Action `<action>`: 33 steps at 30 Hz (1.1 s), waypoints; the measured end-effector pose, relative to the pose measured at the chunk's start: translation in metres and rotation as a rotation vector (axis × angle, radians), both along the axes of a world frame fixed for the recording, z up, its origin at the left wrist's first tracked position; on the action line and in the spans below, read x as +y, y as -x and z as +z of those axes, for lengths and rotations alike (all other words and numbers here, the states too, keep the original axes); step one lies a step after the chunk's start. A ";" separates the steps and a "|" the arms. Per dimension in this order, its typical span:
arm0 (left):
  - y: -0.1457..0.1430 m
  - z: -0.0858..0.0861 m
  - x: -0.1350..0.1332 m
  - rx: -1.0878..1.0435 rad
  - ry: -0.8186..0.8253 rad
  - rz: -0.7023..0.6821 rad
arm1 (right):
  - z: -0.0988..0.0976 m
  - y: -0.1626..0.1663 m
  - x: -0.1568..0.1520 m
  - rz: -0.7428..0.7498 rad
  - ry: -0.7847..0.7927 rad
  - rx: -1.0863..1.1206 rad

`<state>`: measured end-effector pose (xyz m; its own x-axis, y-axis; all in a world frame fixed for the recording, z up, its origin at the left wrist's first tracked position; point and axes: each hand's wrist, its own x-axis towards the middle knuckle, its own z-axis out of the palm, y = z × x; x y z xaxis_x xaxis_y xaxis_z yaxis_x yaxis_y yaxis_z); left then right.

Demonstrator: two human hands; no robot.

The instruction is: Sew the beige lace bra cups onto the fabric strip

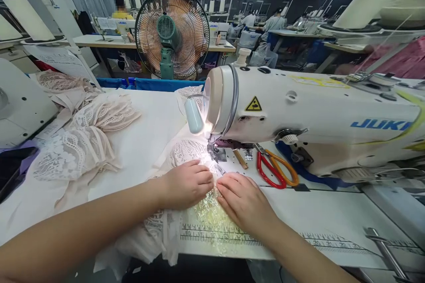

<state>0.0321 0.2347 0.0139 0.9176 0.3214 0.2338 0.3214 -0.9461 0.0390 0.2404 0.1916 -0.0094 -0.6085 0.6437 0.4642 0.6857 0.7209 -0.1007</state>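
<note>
Pale pink lace fabric (187,150) lies under the needle area of a white sewing machine (308,110). My left hand (189,183) is closed on this lace, its fingers curled just in front of the presser foot (212,148). To its right, my right hand (244,199) has its fingers pressed together close to the left fingertips; what they pinch is hidden. Between and below both hands lies crinkled, clear yellowish shiny material (212,212), whose kind I cannot make out. More lace hangs below my left forearm over the table's front edge.
Red-handled scissors (270,172) and an orange-handled pair (285,168) lie under the machine arm. Several lace pieces (83,137) are heaped at left. A printed ruler (232,234) runs along the front edge. A large fan (172,31) stands beyond the table; other people work behind.
</note>
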 end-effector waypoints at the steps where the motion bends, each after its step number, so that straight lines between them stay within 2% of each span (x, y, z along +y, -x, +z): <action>1: 0.000 0.000 0.003 -0.011 -0.011 -0.007 | 0.000 0.000 0.000 -0.014 0.002 -0.010; 13: 0.010 -0.011 0.047 -0.036 -0.093 -0.054 | 0.000 0.000 0.002 -0.056 0.054 0.039; 24: 0.011 -0.007 0.074 0.029 -0.133 -0.052 | -0.001 -0.001 0.004 -0.046 0.091 0.064; 33: 0.015 -0.008 0.092 0.075 -0.182 0.027 | -0.005 -0.002 0.004 -0.038 0.098 0.076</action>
